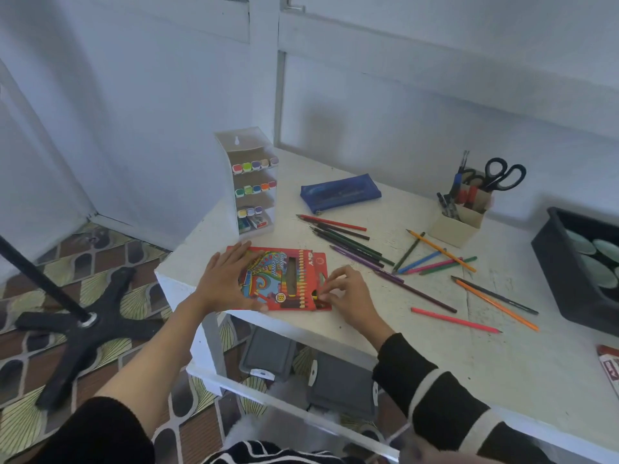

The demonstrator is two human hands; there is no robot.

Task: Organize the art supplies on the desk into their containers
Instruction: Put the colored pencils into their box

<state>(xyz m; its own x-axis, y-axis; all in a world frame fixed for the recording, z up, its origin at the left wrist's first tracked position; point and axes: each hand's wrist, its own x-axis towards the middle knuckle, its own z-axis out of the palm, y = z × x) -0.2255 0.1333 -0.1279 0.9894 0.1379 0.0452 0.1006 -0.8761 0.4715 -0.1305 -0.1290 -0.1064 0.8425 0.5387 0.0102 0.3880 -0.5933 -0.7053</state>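
Observation:
A red colour-pencil box (284, 279) lies flat near the desk's front left corner. My left hand (224, 276) rests flat on the box's left half, fingers straight. My right hand (345, 293) has its fingers curled at the box's right end, pinching its flap. Several loose colour pencils (355, 242) lie scattered on the white desk (435, 356) to the right of the box, among them a pink pencil (452, 319) and an orange one (499, 304).
A clear marker rack (251, 182) stands at the back left. A blue pencil pouch (340, 192) lies behind the pencils. A cardboard holder (462, 212) holds scissors and pens. A black bin (582, 266) sits at the right edge. A black stand base (83, 323) is on the floor.

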